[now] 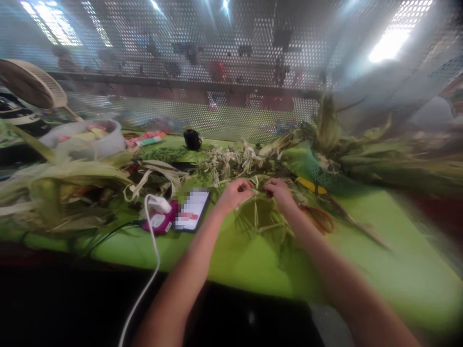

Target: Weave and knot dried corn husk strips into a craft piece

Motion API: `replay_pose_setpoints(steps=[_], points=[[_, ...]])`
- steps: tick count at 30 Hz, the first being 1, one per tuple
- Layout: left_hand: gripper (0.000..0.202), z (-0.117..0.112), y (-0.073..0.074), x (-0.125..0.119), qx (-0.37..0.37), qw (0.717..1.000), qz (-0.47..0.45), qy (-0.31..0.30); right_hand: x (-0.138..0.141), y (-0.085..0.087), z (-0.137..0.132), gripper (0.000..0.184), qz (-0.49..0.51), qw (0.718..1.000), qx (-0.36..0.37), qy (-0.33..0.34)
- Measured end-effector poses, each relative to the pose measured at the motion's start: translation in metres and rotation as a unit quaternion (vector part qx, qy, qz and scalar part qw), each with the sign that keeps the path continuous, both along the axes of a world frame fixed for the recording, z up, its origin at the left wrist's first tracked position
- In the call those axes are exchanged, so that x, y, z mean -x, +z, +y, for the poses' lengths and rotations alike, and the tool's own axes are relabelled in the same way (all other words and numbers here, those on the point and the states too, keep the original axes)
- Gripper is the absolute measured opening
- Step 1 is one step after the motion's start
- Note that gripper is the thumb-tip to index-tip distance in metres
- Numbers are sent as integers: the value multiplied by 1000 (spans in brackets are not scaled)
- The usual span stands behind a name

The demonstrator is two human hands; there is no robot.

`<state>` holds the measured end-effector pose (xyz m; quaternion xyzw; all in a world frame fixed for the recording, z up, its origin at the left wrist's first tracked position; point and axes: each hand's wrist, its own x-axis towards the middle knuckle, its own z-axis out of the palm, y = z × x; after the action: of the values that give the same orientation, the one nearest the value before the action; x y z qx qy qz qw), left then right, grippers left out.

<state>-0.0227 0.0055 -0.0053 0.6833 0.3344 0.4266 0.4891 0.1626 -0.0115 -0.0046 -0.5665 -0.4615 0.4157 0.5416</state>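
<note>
My left hand (235, 193) and my right hand (278, 191) meet over a small woven piece of pale green leaf strips (258, 214) on the green table (379, 260). Both hands have their fingers curled and pinched on the strips at its top edge. Loose strips fan out below the hands. Behind them lies a heap of pale dried leaf pieces (231, 161).
A phone (191, 209) lies left of my left hand beside a pink power bank (161, 219) with a white cable (152, 270). Orange-handled scissors (318, 217) lie to the right. Corn husks (61, 183) pile left, a grey bowl (87, 140) behind, a perforated screen (231, 72) at the back.
</note>
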Motion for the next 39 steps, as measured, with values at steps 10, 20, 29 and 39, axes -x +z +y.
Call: replay_pose_setpoints(steps=[10,20,29,39], points=[[13,1,2,-5,-28,999,3,19,8,-1,-1,21,-11,1000,-13,-24],[20,8,-9,-7,-8,999,-24,40,18,18,-19,26,49,994,-2,101],[17,4,-8,-11,-76,994,40,66,13,10,-15,20,124,984,34,124],[13,3,-9,-14,-150,975,126,108,24,14,-21,35,76,990,50,106]])
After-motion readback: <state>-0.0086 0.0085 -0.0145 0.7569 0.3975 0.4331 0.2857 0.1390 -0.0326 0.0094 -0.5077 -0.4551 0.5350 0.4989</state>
